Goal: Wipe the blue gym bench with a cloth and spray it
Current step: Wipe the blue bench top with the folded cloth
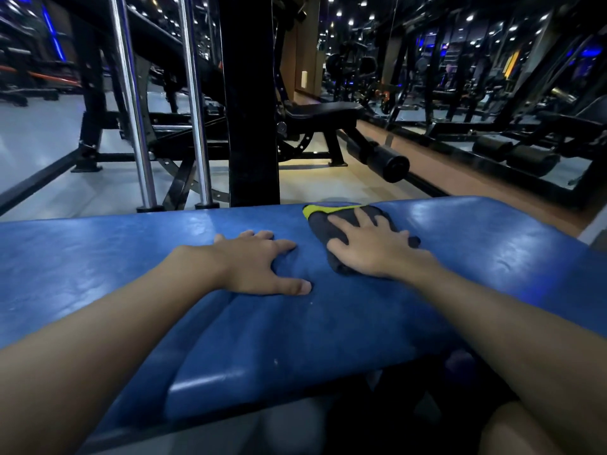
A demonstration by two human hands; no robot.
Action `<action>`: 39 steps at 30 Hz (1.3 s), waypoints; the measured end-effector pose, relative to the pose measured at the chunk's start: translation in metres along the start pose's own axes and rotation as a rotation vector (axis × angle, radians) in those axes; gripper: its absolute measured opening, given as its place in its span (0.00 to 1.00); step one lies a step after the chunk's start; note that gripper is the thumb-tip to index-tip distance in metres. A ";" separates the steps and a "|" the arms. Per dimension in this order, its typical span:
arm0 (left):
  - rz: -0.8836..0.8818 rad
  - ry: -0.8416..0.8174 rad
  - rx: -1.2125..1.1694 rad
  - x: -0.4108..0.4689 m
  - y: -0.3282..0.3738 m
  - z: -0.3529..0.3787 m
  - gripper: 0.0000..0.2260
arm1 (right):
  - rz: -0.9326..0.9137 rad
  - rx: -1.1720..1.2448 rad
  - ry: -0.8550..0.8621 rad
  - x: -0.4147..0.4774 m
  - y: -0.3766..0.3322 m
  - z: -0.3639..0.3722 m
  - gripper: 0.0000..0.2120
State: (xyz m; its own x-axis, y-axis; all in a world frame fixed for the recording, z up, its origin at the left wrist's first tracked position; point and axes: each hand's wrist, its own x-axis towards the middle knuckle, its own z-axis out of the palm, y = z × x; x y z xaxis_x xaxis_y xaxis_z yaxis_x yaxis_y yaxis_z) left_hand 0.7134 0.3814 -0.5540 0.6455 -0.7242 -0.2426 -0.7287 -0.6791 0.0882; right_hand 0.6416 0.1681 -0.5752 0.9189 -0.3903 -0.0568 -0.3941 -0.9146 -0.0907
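The blue gym bench point(98, 257) stretches across the view, its padded top shiny and scuffed. A dark grey cloth point(341, 224) with a yellow-green edge lies near the bench's far edge, right of centre. My right hand point(374, 247) lies flat on the cloth, fingers spread, pressing it onto the pad. My left hand point(259, 264) rests flat on the bare bench to the left of the cloth, fingers apart, holding nothing. No spray bottle is in view.
Just beyond the bench stand a black upright post point(253, 103) and two chrome guide rods point(131, 93). A black bench point(323, 113) and a foam roller pad point(389, 164) lie farther back. Dark gym machines fill the right side. My knee point(525, 431) shows at the lower right.
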 end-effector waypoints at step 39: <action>-0.008 0.064 0.027 -0.022 -0.017 0.009 0.36 | 0.029 0.020 -0.018 0.086 -0.041 -0.007 0.31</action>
State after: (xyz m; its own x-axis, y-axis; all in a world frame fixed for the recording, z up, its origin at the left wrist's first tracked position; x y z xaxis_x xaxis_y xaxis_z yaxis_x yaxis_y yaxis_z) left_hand 0.7095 0.4098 -0.5586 0.6644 -0.7252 -0.1806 -0.7285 -0.6824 0.0599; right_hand 0.7367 0.1716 -0.5695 0.9066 -0.4147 -0.0779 -0.4212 -0.9005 -0.1082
